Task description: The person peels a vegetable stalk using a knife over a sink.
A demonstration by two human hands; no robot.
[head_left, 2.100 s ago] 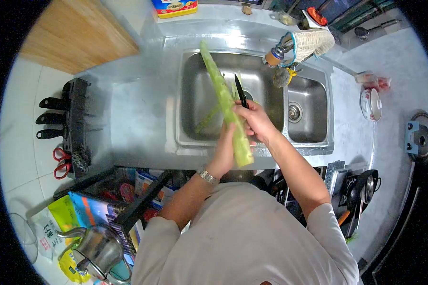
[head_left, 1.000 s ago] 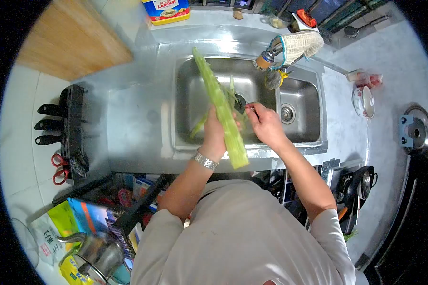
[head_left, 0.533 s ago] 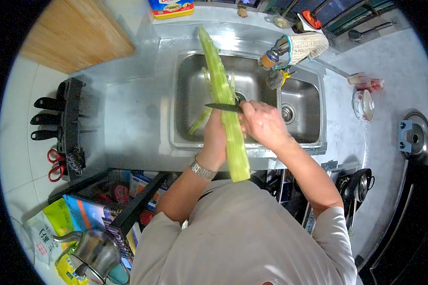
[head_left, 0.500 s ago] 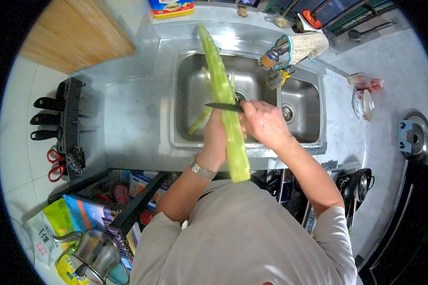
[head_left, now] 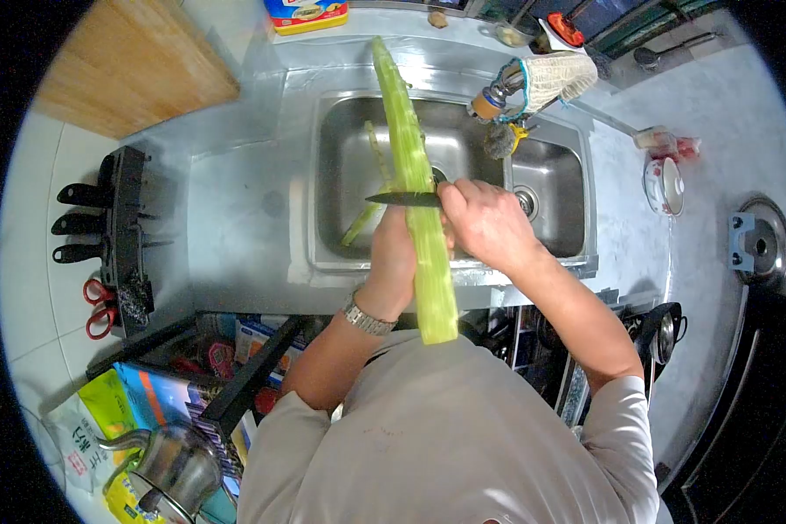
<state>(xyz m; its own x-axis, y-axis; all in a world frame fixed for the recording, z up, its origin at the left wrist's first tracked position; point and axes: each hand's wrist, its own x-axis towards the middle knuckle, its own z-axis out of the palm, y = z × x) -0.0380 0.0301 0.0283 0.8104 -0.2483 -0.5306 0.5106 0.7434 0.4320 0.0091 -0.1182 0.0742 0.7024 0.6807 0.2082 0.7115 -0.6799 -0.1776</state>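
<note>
A long, pale green celtuce stem (head_left: pixel 401 127), largely peeled and tapering at the far end, slants over the sink with its thick end near my shirt. My left hand (head_left: pixel 395 258) is closed round its middle from the left and beneath. In my right hand (head_left: pixel 491 223) is a knife (head_left: pixel 400 199), its dark blade lying across the stem just above my left hand. My right fingers wrap the handle and hide most of it. Strips of green peel (head_left: pixel 358 224) lie in the large sink basin (head_left: pixel 345 131) below.
The tap (head_left: pixel 496 98), with a cloth over it, and a scrubber (head_left: pixel 499 140) stand behind the basins. A knife rack (head_left: pixel 124 236) with several knives and red scissors (head_left: pixel 100 307) is at left. A cutting board (head_left: pixel 135 65) leans at back left; a lidded pot (head_left: pixel 665 186) stands right.
The knife has slid slightly down and left along the stem, towards my body. A strip of peel that hung beside the stem is gone from its right side. Both hands keep their grip.
</note>
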